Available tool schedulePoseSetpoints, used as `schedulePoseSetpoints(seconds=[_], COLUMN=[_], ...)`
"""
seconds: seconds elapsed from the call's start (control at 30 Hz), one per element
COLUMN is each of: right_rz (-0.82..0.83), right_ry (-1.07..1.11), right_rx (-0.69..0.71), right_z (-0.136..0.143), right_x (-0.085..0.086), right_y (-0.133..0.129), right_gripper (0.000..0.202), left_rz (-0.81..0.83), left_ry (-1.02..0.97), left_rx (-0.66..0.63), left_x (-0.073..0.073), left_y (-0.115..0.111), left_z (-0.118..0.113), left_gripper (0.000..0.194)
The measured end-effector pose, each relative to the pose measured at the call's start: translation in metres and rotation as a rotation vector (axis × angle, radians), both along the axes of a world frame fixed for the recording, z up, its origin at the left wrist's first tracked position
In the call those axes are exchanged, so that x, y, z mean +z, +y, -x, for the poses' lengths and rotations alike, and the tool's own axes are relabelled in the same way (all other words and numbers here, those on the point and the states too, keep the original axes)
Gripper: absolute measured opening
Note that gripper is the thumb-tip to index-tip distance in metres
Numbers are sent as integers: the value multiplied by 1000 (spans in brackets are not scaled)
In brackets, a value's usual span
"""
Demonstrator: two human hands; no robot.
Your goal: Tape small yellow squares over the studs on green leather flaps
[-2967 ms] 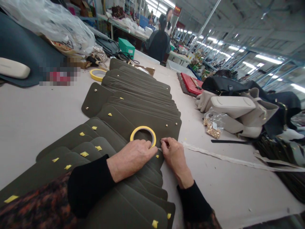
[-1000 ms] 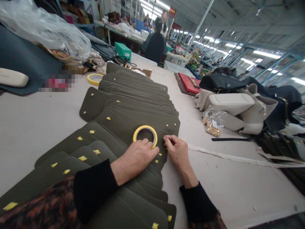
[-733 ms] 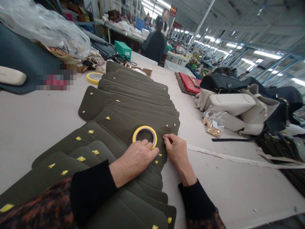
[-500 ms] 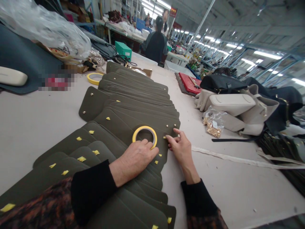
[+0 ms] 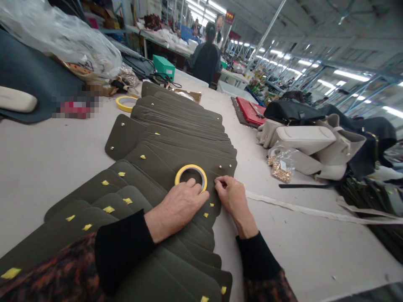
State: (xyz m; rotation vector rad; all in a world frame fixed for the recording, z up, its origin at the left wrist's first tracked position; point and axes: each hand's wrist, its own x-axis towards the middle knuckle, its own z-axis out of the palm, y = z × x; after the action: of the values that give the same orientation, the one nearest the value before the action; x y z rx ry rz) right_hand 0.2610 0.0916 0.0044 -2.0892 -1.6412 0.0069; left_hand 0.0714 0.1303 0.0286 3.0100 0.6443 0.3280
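Note:
My left hand (image 5: 179,206) is closed on the lower rim of a roll of yellow tape (image 5: 180,173), which stands tilted over the olive-green panels (image 5: 157,157). The panels overlap like a fan, and several have small metal studs near their corners. My right hand (image 5: 231,196) is at the right edge of the panels, thumb and forefinger pinched together against the surface. Whatever is between those fingertips is hidden. Small yellow tape pieces (image 5: 108,209) are stuck on several panels, some just below my right fingertips.
A second yellow tape roll (image 5: 125,108) lies at the far left of the panels. To the right are cream and black bags (image 5: 305,133), a plastic bag of gold-coloured hardware (image 5: 281,170), a dark strap (image 5: 302,186) and a pale strip (image 5: 289,206). A person (image 5: 206,58) is farther back.
My right hand has shifted slightly left and its raised forefinger has curled down into a pinch, covering the tape piece there. My left hand stays almost still on the tape roll.

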Motion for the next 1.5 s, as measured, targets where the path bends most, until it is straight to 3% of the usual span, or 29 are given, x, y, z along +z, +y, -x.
schedulePoseSetpoints(seconds=[0.13,0.33,0.5,0.57,0.67,0.8,1.03,1.23,1.33,1.5], right_rz=[102,266,-30,-114,-204,-283,-332,-409,-397,-234], right_ry=[51,162,508,580,477,326,128,26,211,919], right_rx=[-43,150,139,195,321,411,424,332,184,-46], right_z=[4,10,13,17,25,34,38,44,53,52], right_x=[13,20,20,24,31,31,23,22,24,20], right_y=[-3,-33,-47,-50,-52,-50,-48,-50,-50,-39], right_gripper=[14,16,16,17,17,19,17,18,12,10], left_rz=[-6,42,134,165,154,112,144,174,110,-15], left_ry=[-40,-71,-232,-294,-318,-346,-328,-290,-273,-351], left_rx=[-24,-93,-84,-81,-62,-56,-60,-56,-33,-39], left_x=[3,7,3,1,0,0,0,3,6,10], left_y=[-1,-2,0,0,-1,-2,-3,-3,-3,-9], left_z=[7,15,15,15,16,16,17,16,14,14], left_gripper=[11,11,21,31,48,44,33,17,19,20])
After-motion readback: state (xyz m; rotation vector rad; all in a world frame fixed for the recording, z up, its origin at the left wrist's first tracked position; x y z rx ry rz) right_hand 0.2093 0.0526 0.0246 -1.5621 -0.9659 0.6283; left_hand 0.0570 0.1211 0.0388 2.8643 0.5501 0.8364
